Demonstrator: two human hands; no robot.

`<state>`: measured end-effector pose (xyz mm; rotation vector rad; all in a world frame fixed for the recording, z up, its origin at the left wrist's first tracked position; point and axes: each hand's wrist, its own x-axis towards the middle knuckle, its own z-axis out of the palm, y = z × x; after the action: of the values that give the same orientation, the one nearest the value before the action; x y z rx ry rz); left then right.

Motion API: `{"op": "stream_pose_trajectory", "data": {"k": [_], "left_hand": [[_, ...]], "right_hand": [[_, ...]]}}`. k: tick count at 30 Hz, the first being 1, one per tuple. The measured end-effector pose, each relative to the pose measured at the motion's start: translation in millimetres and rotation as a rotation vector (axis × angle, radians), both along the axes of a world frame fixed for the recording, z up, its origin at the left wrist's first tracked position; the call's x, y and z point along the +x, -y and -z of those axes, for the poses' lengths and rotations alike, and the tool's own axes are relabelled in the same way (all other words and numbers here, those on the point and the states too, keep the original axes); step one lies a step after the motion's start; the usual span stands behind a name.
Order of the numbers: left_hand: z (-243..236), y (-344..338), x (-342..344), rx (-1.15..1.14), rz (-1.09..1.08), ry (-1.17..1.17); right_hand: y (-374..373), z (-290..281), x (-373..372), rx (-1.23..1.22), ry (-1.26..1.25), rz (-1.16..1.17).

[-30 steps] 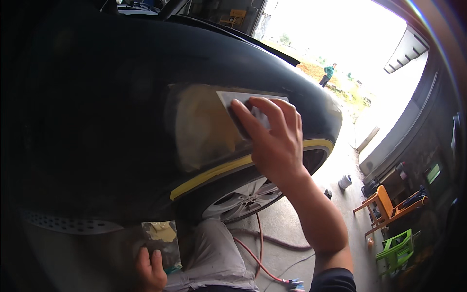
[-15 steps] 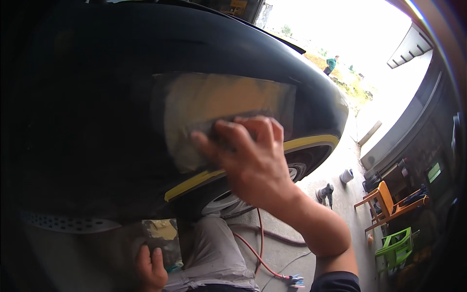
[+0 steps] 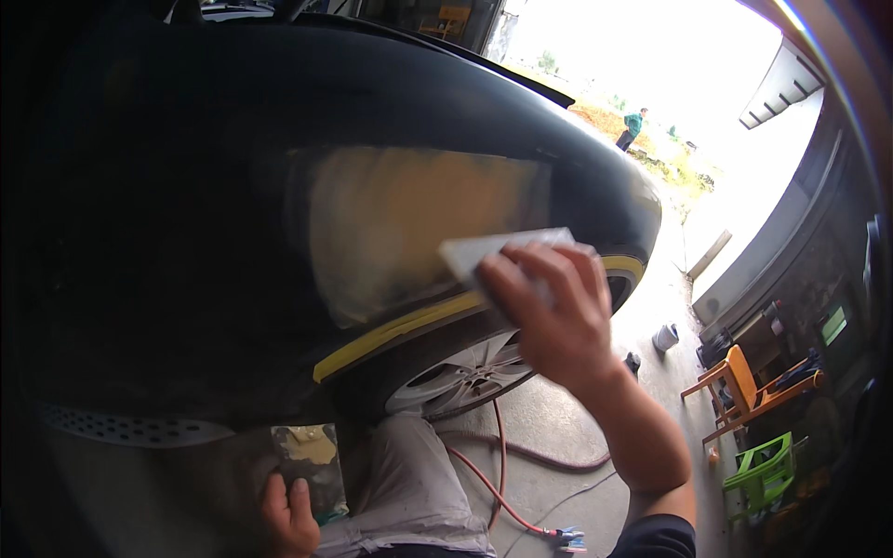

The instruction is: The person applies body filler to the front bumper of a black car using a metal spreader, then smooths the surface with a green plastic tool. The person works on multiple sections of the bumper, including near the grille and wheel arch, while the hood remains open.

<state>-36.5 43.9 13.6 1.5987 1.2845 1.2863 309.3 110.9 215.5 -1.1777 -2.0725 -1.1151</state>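
Note:
A dark car body panel (image 3: 186, 214) fills the left and middle, bearing a yellowish-tan patch of smeared filler (image 3: 409, 219). My right hand (image 3: 569, 321) grips a thin, pale putty spreader (image 3: 493, 247), its blade in front of the patch's lower right corner; motion blurs it, and I cannot tell whether it touches the panel. Low on the left, my left hand (image 3: 293, 516) holds a flat mixing plate (image 3: 321, 482) with a dab of yellow putty (image 3: 312, 445) near its upper end. Yellow masking tape (image 3: 395, 337) runs along the wheel arch below the patch.
Beneath the arch sits a silver-spoked wheel (image 3: 474, 367). A red air hose (image 3: 500, 456) lies over the concrete floor near my knee (image 3: 414, 474). To the right stand a grey can (image 3: 664, 337), an orange wooden chair (image 3: 741, 381) and a green stool (image 3: 763, 470). A person (image 3: 633, 128) is outside.
My right hand has moved right and slightly down with the spreader, off the middle of the patch. More of the filler and the wheel now show. The left hand stays nearly still.

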Motion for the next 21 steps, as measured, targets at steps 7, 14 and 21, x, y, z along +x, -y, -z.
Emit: {"op": "stream_pose_trajectory", "data": {"k": [7, 14, 21], "left_hand": [[-1, -1, 11, -0.013, 0.002, 0.025], [9, -5, 16, -0.043, 0.005, 0.017], [14, -7, 28, -0.041, 0.039, 0.065]], "right_hand": [[-38, -32, 14, 0.067, -0.069, -0.002], [-45, -35, 2, -0.06, -0.116, 0.012], [-16, 12, -9, -0.17, -0.001, -0.023]]}}
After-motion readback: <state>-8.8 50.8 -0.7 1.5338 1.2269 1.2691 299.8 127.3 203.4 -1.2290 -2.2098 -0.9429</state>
